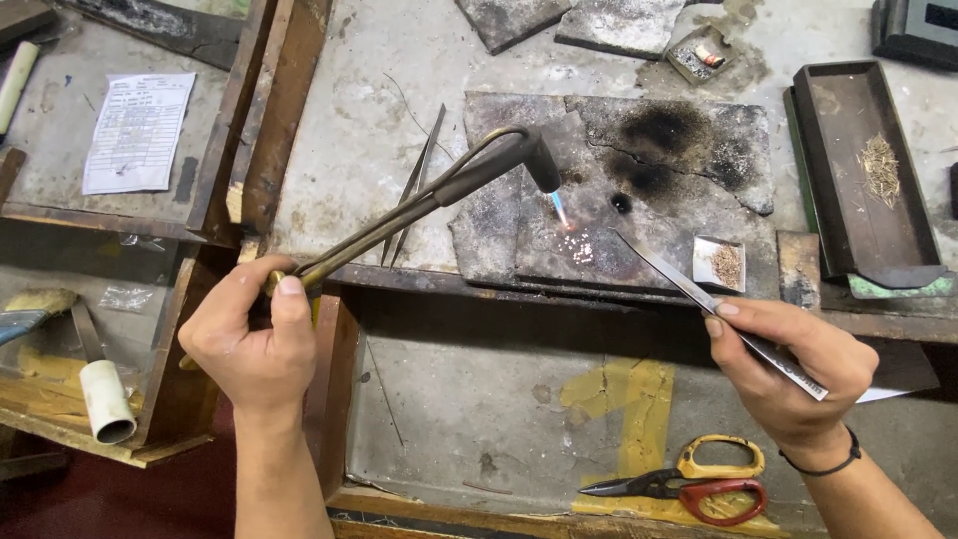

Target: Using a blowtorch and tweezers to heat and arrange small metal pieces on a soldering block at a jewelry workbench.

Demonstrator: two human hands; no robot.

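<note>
Left hand grips a brass gas torch, flaming over the scorched grey soldering slab; right hand fingers pinch long steel tweezers beside it.

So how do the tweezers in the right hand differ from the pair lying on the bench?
The held tweezers are gripped in the right hand, tips aimed at the glowing bits by the torch flame. The spare tweezers lie untouched on the bench, behind the torch. Both are slim, pointed metal.
</note>
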